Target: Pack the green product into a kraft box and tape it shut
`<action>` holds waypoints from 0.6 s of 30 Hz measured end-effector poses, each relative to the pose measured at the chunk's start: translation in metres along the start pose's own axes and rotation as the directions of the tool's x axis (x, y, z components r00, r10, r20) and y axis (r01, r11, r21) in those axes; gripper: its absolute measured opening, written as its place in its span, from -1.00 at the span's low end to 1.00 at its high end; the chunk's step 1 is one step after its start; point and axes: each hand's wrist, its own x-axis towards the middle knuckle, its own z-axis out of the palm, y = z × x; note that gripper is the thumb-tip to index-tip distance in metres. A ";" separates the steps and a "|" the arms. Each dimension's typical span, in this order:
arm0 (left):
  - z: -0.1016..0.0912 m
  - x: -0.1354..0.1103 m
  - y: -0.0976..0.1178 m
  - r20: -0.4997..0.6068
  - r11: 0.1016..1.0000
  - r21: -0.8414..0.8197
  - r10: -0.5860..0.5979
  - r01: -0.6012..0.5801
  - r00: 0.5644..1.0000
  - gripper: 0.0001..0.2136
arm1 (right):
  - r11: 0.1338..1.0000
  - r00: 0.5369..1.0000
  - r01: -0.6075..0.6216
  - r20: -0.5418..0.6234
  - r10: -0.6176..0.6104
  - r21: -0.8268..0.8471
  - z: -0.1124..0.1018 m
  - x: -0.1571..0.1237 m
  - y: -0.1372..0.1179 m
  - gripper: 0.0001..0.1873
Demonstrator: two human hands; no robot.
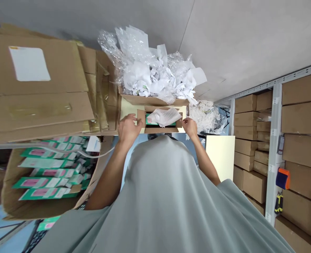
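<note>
A small open cardboard box (160, 130) stands on the table in front of me. Inside it lies a green-and-pink packet (150, 119), partly covered by crumpled white wrapping paper (166, 117). My left hand (129, 129) is at the box's left flap (141, 118), with its fingers bent and its thumb against the flap. At the opposite end, my right hand (190, 126) has thumb and fingertips pinched at the box's right edge. The exact grip of both hands is small in view.
Behind the box, a large carton (152, 99) overflows with plastic and paper wrapping. Flattened cardboard (47, 102) is stacked at left, above a carton of green-and-pink packets (47, 182). A white cable (65, 149) crosses there. Shelves of brown boxes (300, 117) stand at right.
</note>
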 end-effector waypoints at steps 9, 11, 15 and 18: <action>0.010 -0.004 0.014 0.077 0.988 0.134 -0.085 0.074 0.993 -0.80 | 0.992 0.993 -0.090 -0.068 0.096 0.083 0.022 -0.025 0.023 -0.81; 0.017 -0.007 0.022 0.132 0.992 0.118 -0.051 0.036 0.990 -0.81 | 0.982 0.984 -0.140 -0.094 0.153 0.130 0.023 -0.045 0.046 -0.80; 0.048 -0.020 0.040 0.247 0.999 0.030 0.034 -0.043 0.968 -0.82 | 0.938 0.945 -0.254 -0.144 0.292 0.236 0.026 -0.096 0.106 -0.77; 0.081 -0.037 0.060 0.335 0.991 -0.001 0.123 -0.130 0.934 -0.83 | 0.883 0.897 -0.320 -0.189 0.399 0.343 0.030 -0.135 0.153 -0.76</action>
